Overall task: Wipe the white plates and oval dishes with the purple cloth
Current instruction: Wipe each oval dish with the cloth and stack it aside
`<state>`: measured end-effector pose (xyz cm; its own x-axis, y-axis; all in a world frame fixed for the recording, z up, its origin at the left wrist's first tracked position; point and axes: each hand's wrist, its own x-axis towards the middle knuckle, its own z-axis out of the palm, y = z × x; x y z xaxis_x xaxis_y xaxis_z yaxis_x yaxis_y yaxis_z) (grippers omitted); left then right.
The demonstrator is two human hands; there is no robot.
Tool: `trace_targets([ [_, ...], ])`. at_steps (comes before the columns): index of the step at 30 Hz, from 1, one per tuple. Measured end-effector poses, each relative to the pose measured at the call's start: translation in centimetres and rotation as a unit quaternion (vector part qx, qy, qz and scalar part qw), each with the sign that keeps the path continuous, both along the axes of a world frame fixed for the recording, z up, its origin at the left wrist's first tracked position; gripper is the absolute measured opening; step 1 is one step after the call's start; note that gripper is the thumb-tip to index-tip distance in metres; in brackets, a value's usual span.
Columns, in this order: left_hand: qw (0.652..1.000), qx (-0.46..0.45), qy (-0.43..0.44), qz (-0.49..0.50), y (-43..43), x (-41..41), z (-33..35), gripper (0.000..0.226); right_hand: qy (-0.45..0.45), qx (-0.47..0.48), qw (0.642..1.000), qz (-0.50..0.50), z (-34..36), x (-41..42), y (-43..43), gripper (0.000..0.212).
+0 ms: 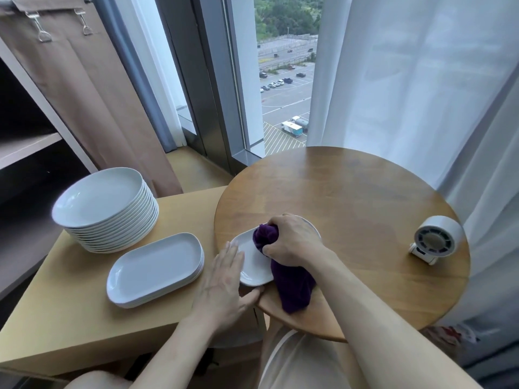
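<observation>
One white oval dish (252,266) lies on the round table (351,192), near its 7 o'clock edge. The dish's long way runs from about 7 to 1 o'clock. The purple cloth (295,287) sits on it. The right hand (295,242) has its grip squeezed round the cloth. The left hand (222,282), fingers straight, touches the dish's 9 o'clock side.

Glossy white glazed dishes (254,265), soft matt purple cloth (292,282), smooth satin wooden table (365,197).
</observation>
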<state>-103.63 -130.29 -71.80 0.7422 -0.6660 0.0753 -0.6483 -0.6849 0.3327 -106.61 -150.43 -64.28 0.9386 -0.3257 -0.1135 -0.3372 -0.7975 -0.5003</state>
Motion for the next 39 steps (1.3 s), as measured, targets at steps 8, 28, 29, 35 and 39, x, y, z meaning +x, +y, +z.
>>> trace_targets([
  [8, 0.999, -0.013, -0.050, -0.009, 0.3, -0.3, -0.3, 0.064, 0.005, 0.002, 1.000, -0.005, 0.3, 0.0, -0.2, 0.029],
  [28, 0.979, -0.188, 0.057, 0.053, 0.5, -0.1, 6.5, 0.042, -0.294, 0.085, 0.946, -0.103, 5.7, 0.3, -0.2, 0.047],
  [29, 0.979, -0.189, 0.057, 0.057, 0.5, 0.2, 6.5, 0.046, -0.309, 0.087, 0.942, -0.100, 5.9, 0.3, -0.1, 0.048],
  [35, 0.936, -0.280, 0.194, 0.089, 0.2, 1.3, 6.7, 0.059, -0.354, 0.096, 0.925, -0.102, 5.9, 0.3, 0.1, 0.053],
  [39, 0.857, -0.368, 0.330, 0.143, -0.3, 2.2, 7.0, 0.054, -0.349, 0.107, 0.922, -0.129, 5.0, 0.3, -0.2, 0.051],
])
